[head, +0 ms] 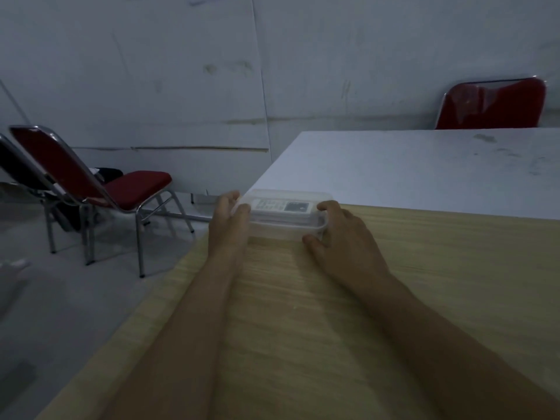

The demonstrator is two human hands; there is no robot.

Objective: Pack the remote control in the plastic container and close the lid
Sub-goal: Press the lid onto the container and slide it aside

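Note:
A clear plastic container (283,224) sits at the far left corner of the wooden table (439,283), with its clear lid (288,196) on top. A white remote control (281,206) with a dark screen lies inside, seen through the lid. My left hand (230,216) grips the container's left end, fingers over the lid's edge. At the right end, my right hand (339,228) wraps around the container, thumb at the near side. The image is dim and slightly blurred.
A white table (424,168) adjoins the wooden one at the back. A red chair (497,106) stands behind it against the wall. Two more red chairs (100,189) stand on the floor at the left, beyond the table's left edge.

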